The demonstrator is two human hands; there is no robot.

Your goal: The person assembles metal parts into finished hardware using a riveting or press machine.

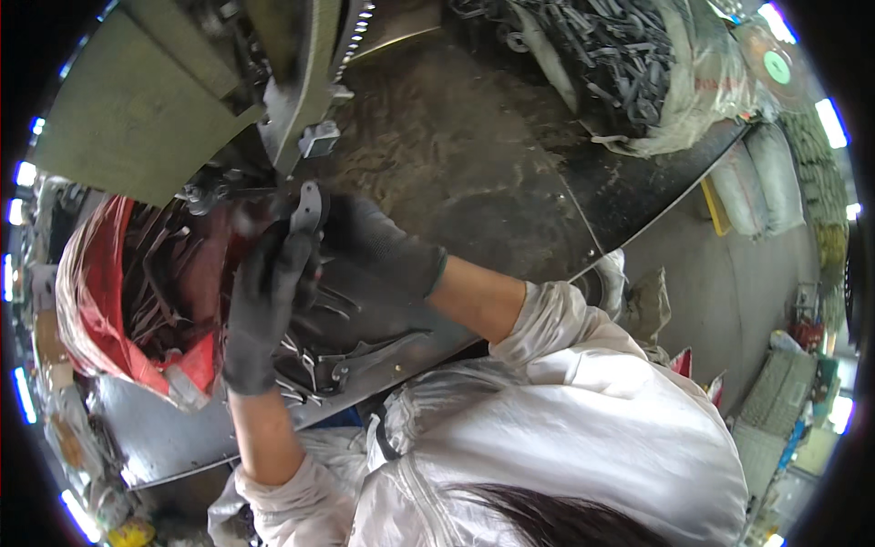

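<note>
Both my hands wear dark grey gloves and meet over a dark metal worktable (474, 164). My left hand (264, 305) and my right hand (369, 242) together grip a flat grey metal part (307, 208) with a hole in it, held upright near a green machine (137, 109). Under my hands lie several loose flat metal parts (351, 360) on the table's near edge. Which fingers pinch the part is partly hidden.
A red bin lined with clear plastic (118, 301) full of dark metal pieces stands at my left. A plastic sack of black metal parts (629, 64) sits at the table's far right. White sacks (756, 182) lie on the concrete floor beyond.
</note>
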